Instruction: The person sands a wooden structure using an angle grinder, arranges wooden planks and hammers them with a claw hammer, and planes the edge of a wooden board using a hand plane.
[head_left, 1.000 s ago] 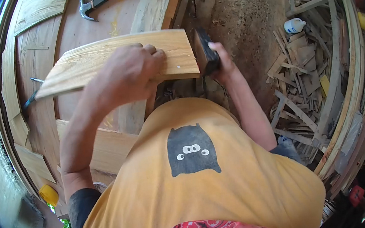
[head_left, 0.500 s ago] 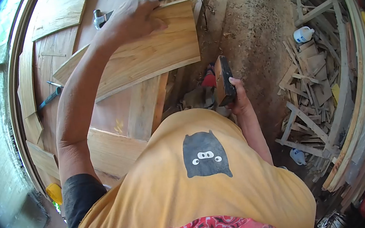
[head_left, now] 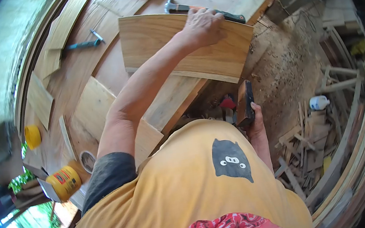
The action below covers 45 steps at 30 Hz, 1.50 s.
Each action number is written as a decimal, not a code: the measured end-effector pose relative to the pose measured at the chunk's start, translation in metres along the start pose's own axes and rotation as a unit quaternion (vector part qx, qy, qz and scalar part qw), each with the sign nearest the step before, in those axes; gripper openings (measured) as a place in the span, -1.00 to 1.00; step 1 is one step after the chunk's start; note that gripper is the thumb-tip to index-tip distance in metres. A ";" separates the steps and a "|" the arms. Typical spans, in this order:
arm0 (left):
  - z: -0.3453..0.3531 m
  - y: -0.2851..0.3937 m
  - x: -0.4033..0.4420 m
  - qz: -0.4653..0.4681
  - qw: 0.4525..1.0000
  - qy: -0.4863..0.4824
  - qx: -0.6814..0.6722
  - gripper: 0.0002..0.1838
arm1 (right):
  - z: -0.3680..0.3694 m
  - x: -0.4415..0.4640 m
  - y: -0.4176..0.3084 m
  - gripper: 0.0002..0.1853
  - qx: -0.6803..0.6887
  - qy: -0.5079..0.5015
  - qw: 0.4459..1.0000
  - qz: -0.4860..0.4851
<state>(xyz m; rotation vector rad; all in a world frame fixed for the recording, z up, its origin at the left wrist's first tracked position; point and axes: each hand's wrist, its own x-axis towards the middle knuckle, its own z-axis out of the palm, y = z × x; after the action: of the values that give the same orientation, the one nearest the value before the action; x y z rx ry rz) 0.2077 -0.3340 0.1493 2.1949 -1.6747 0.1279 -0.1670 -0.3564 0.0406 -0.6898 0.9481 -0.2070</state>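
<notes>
My left hand [head_left: 204,28] is closed over the far edge of a brown wooden board [head_left: 178,46], which lies tilted across the workbench [head_left: 111,70]. Right behind that hand is a hammer [head_left: 178,8] with a steel head and a dark green-black handle; part of the handle is hidden by my fingers. Low at my right side, my right hand [head_left: 256,121] holds a wooden block [head_left: 243,102] with dark faces, its thumb on the near side. Pale boards [head_left: 94,104] lie on the bench under and beside the brown one.
A teal-handled tool [head_left: 84,45] and a pen-like tool [head_left: 97,35] lie on the bench's left. A yellow tub [head_left: 64,181] and a tape roll [head_left: 88,161] stand near my left elbow. Scrap wood [head_left: 306,139] and a white jug [head_left: 318,102] lie on the right-hand floor.
My view has turned, so the bench, board and hammer appear farther right and rotated clockwise. My left hand remains at the board's edge, and my right hand still holds the block.
</notes>
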 end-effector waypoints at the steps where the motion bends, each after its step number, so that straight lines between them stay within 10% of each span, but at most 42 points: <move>1: -0.002 0.001 0.001 -0.008 1.000 -0.015 -0.002 -0.43 | 0.003 -0.002 -0.002 -0.39 0.008 0.012 1.000 -0.005; 21: -0.072 0.106 -0.083 -0.094 0.992 0.078 0.013 -0.61 | -0.084 0.088 -0.117 -0.41 -0.141 -0.095 0.964 0.206; 29: -0.121 0.092 -0.064 -0.111 0.926 0.298 0.204 -0.57 | -0.073 0.092 -0.149 -0.47 -0.211 -0.139 0.945 0.208; 33: -0.198 0.092 -0.064 -0.440 0.868 0.219 0.064 -0.56 | -0.068 0.081 -0.146 -0.45 -0.197 -0.107 0.951 0.214; 37: -0.173 -0.028 -0.122 -0.434 0.790 0.379 0.210 -0.78 | -0.042 0.052 -0.145 -0.39 -0.151 -0.128 0.957 0.210; 40: -0.173 -0.065 -0.158 -0.540 0.777 0.318 0.057 -0.36 | -0.052 0.061 -0.135 -0.32 -0.154 -0.121 0.969 0.153; 45: -0.096 -0.093 -0.221 -0.652 0.675 0.316 -0.142 -0.29 | -0.020 0.050 -0.153 -0.30 -0.238 -0.131 0.962 0.007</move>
<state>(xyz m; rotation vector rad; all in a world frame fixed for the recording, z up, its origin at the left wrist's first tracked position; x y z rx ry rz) 0.2465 -0.0783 0.1509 2.1543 0.3944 0.1738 -0.1342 -0.5062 0.0943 -1.1228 0.7496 0.1306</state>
